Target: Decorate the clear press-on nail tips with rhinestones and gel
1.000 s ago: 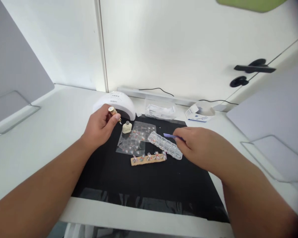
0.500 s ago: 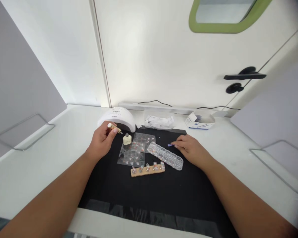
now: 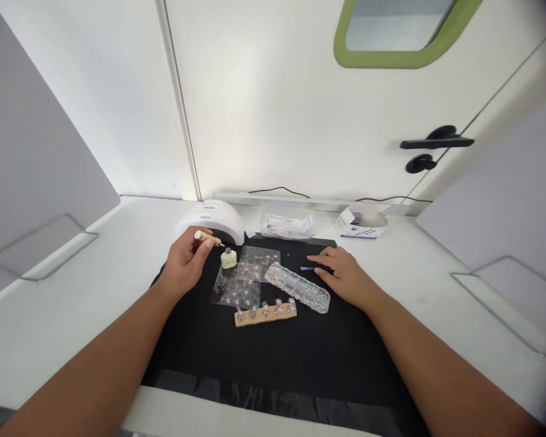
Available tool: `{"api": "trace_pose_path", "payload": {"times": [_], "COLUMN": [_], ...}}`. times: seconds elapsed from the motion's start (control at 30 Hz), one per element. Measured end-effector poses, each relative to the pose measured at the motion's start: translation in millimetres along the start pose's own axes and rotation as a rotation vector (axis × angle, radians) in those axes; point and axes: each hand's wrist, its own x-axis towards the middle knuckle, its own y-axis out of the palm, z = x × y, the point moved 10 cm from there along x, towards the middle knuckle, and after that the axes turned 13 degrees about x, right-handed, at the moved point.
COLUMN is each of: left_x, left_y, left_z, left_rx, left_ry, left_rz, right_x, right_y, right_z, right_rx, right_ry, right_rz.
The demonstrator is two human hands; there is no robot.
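Left grip: my left grip (image 3: 184, 267) is wrapped round the gold brush cap (image 3: 204, 236), thumb along its side; the fingers behind are partly hidden.
Brush tip: points toward 4 o'clock, right by the bottle's neck; too small to tell if it touches.
Cream bottle (image 3: 228, 260): upright, 4 o'clock of the cap; label unreadable from here.
Right grip: my right grip (image 3: 343, 273) sits low, index finger and thumb parted; outer fingers obscured, so I can't tell whether any press the tool.
Purple tool (image 3: 306, 268): pale end toward 9 o'clock; the rest darkens into the mat and is lost by my hand.
Clear case (image 3: 298, 287): just off my right grip at 8 o'clock, lying 10 to 4; bits in its cells too fine to sort.
Wooden strip (image 3: 255, 320): 7 o'clock of the case, five small nail tips on it, patterns blurred.
Sticker sheets (image 3: 236, 294): overlapping, from 2 to 6 o'clock of the bottle.
White lamp (image 3: 213, 215): 11 o'clock of the bottle, low edge partly behind my left hand.
Edges: black mat (image 3: 273, 358) ends at 6 o'clock in shiny tape; forearms mask its sides.
Room: plain mat at 6 o'clock of the strip; counter (image 3: 64, 303) spreads at 9.
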Motion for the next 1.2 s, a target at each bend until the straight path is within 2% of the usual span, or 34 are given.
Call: {"api": "trace_pose_path", "payload": {"times": [0.13,0.2,0.27,0.33,0.47,0.63,0.83,0.97,1.1,1.2], "left_x": [0,0,0,0,-1,-1,-2,-1,0,-1], "left_y": [-4.0,-7.9,-12.1,-16.0,-22.6,-26.9,-22.0,-24.3,-31.2,-34.2], "left_z": [1,3,5,7,10,14,20,21,15,6], "left_rx": [-0.019,-0.032,-0.046,-0.063,-0.088,-0.106,-0.118,-0.135,-0.176,-0.231], "left_ry": [0.002,0.002,-0.001,-0.008,-0.026,-0.041,-0.057,-0.065,-0.053,-0.031], "left_rz": [-0.019,-0.046,-0.081,-0.121,-0.188,-0.224,-0.214,-0.226,-0.246,-0.249], "right_x": [0,5,16,34,76,110,115,116,111,91], "right_y": [-19,-25,-20,-1,57,107,132,125,89,61], "right_z": [14,30,54,79,117,118,121,122,113,111], "right_rx": [0.072,0.108,0.151,0.191,0.239,0.212,0.235,0.299,0.389,0.489], "right_ry": [-0.026,-0.043,-0.067,-0.084,-0.095,-0.038,-0.042,-0.044,0.034,0.079], "right_rz": [-0.127,-0.166,-0.142,-0.045,0.224,0.377,0.449,0.428,0.301,0.244]}}
